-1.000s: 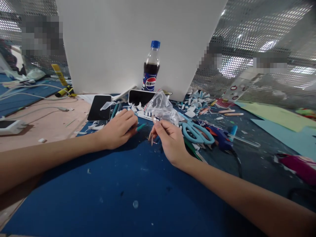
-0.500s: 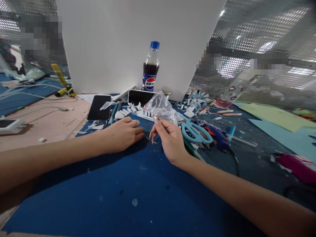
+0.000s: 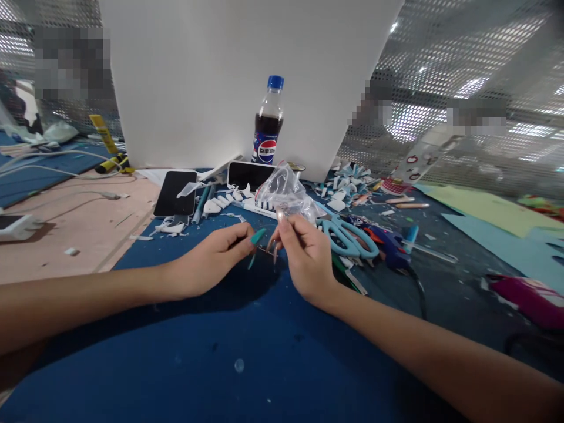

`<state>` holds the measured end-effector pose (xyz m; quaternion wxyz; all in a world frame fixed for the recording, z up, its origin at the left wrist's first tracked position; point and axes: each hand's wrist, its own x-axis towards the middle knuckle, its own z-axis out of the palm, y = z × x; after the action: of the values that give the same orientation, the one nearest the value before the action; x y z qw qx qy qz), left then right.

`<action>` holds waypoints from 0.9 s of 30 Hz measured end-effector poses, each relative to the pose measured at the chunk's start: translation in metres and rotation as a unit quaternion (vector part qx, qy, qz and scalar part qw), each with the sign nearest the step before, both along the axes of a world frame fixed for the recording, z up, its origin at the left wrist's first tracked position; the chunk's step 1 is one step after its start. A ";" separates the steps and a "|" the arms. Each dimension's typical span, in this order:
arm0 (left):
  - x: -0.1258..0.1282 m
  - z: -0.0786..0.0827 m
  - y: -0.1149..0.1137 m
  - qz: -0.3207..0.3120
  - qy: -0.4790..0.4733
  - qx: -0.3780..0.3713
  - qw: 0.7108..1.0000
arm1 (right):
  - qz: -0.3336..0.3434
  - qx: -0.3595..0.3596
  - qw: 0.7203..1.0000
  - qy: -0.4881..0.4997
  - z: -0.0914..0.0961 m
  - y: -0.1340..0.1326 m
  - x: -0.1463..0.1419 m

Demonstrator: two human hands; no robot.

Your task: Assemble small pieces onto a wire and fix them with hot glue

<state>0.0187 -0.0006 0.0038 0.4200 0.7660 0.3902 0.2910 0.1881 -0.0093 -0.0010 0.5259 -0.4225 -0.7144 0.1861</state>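
My left hand (image 3: 215, 258) is raised a little over the blue work surface (image 3: 247, 341), its fingers curled and the thumb, with a long teal nail, drawn in against them. What its fingertips hold, if anything, is hidden. Close by on the right, my right hand (image 3: 308, 252) is closed in a pinch, with long shiny pinkish nails. A very thin, pale line (image 3: 265, 251) shows between the two sets of fingertips, too small to name. Just behind my right hand lies a clear zip bag (image 3: 286, 191). Light-blue scissors (image 3: 346, 235) lie to its right.
A cola bottle (image 3: 268, 123) stands before a white board (image 3: 198, 76). Two phones, one a dark phone (image 3: 175, 194), lie behind my left hand among white scraps (image 3: 218, 204). A blue glue gun (image 3: 392, 244) and coloured paper (image 3: 506, 235) lie at the right.
My left hand has turned from palm down on the surface to thumb up, fingers curled, its teal nails now showing. My right hand stays pinched in nearly the same place.
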 end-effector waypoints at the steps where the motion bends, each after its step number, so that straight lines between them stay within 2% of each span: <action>1: 0.002 0.001 -0.002 0.007 -0.056 -0.068 0.996 | 0.002 0.020 1.000 -0.011 0.000 -0.002 0.000; 4: 0.005 0.003 -0.003 0.031 -0.156 -0.210 0.965 | 0.015 0.071 0.996 -0.049 0.001 -0.005 0.000; 7: 0.006 0.005 0.000 0.048 -0.176 -0.269 0.946 | 0.030 0.098 0.992 -0.073 0.002 -0.007 -0.001; 27: 0.005 0.003 0.003 0.038 -0.206 -0.279 0.937 | 0.020 0.125 0.984 -0.123 0.000 -0.006 -0.001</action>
<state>0.0240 0.0027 0.0064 0.6770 0.5257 0.3891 0.3376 0.1869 -0.0150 -0.0012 0.4791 -0.3583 -0.7996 0.0523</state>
